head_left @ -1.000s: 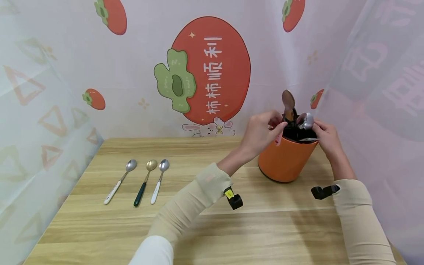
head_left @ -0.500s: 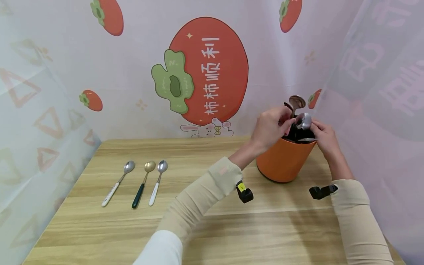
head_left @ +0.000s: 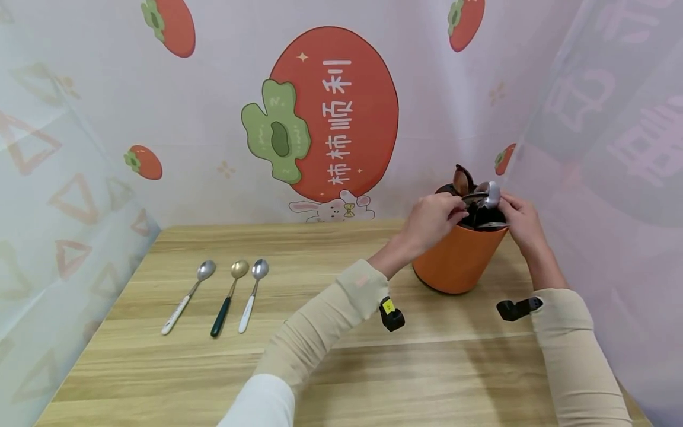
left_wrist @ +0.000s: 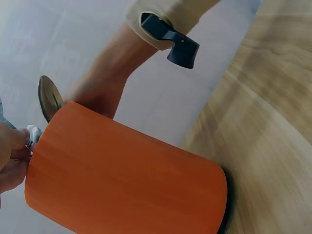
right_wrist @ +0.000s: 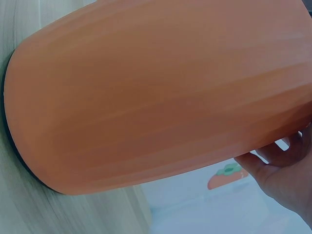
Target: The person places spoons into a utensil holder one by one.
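Note:
An orange cylindrical container (head_left: 458,261) with a dark inside stands on the right of the table, several spoons standing bowl up in it. At its left rim my left hand (head_left: 434,219) pinches a spoon (head_left: 474,198) with a dark-looking bowl; the fingers hide its handle. Behind it a copper-coloured spoon (head_left: 462,179) rises from the container. My right hand (head_left: 524,220) grips the right rim, fingertips beside a silver spoon bowl (head_left: 491,194). From the left wrist, the left fingertips (left_wrist: 19,141) show at the rim, near a spoon bowl (left_wrist: 49,99).
Three spoons lie side by side at the left of the wooden table (head_left: 341,379): a silver one with a patterned white handle (head_left: 176,314), a gold one with a dark green handle (head_left: 221,317) and a silver one with a white handle (head_left: 247,314). Printed curtains (head_left: 213,112) surround the table.
My left hand has moved right and slightly down over the rim; a pink handle seen below it earlier is now out of sight. Spoons in the container have shifted lower. The right hand stays put.

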`<move>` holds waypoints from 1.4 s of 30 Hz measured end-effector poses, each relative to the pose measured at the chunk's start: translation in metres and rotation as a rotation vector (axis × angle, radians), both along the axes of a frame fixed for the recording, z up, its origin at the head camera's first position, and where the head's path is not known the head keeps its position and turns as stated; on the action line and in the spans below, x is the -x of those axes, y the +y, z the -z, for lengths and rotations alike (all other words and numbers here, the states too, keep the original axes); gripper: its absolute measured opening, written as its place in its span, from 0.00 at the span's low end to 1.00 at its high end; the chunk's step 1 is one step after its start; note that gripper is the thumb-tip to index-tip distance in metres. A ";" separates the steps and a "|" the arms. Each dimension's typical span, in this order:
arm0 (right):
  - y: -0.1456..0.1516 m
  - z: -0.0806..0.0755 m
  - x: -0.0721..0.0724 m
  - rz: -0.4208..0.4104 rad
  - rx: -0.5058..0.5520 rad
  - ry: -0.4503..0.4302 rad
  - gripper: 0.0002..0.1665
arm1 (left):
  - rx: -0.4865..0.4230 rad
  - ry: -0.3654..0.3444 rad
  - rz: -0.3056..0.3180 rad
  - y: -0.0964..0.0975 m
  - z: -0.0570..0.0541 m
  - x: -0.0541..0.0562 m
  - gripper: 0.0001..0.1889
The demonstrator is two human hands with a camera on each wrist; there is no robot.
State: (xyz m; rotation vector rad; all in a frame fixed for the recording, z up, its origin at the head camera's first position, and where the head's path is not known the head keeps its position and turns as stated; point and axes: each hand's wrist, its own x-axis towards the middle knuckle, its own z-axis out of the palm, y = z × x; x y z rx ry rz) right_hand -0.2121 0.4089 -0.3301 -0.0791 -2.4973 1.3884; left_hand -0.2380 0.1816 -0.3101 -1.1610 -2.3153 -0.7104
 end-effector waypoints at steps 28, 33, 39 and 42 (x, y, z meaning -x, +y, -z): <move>0.000 0.000 0.000 -0.013 0.026 0.041 0.28 | 0.125 -0.060 0.100 -0.092 0.010 -0.016 0.12; -0.001 0.001 -0.001 -0.042 0.064 0.066 0.21 | 0.124 -0.120 0.068 -0.116 0.012 -0.023 0.13; 0.000 0.000 -0.002 -0.002 0.000 0.032 0.31 | 0.097 -0.155 0.008 -0.140 0.015 -0.031 0.14; 0.000 0.000 -0.002 -0.001 -0.006 0.029 0.31 | 0.087 -0.169 -0.029 -0.151 0.018 -0.035 0.16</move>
